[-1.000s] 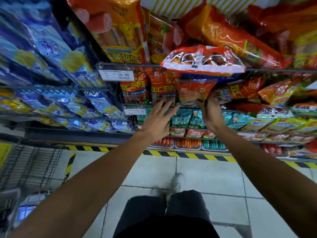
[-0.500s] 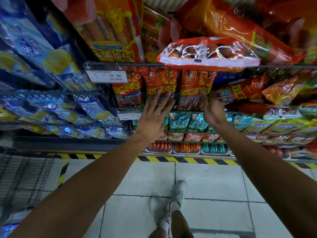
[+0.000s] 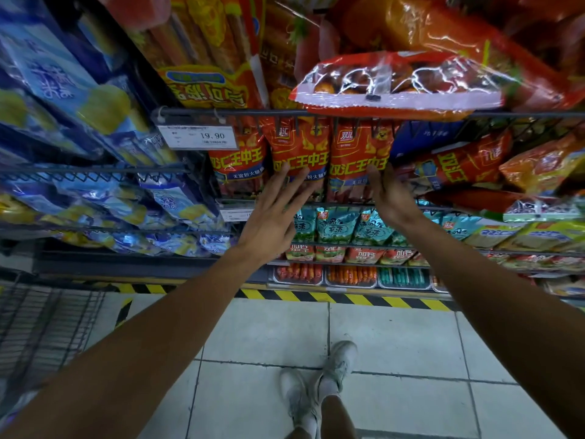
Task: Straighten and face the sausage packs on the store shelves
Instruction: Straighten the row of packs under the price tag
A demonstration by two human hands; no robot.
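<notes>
Both hands, left hand (image 3: 272,217) and right hand (image 3: 387,198), are pressing flat, fingers open, against upright red plastic sausage packs (image 3: 299,153); tilted orange-red packs (image 3: 462,163) at 3 o'clock are awaiting straightening.

Glossy plastic sausage packs (image 3: 357,153), dark metal wire shelf (image 3: 522,115), smooth floor tiles (image 3: 395,340).

I read 19.90 on the price tag (image 3: 197,137) clipped to the shelf rail, and 双汇王中王 in yellow on the red sausage packs (image 3: 299,153) below it.

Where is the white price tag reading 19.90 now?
In the head view, upper left of centre: the white price tag hangs on the wire shelf edge, just left of the red sausage packs.
</notes>
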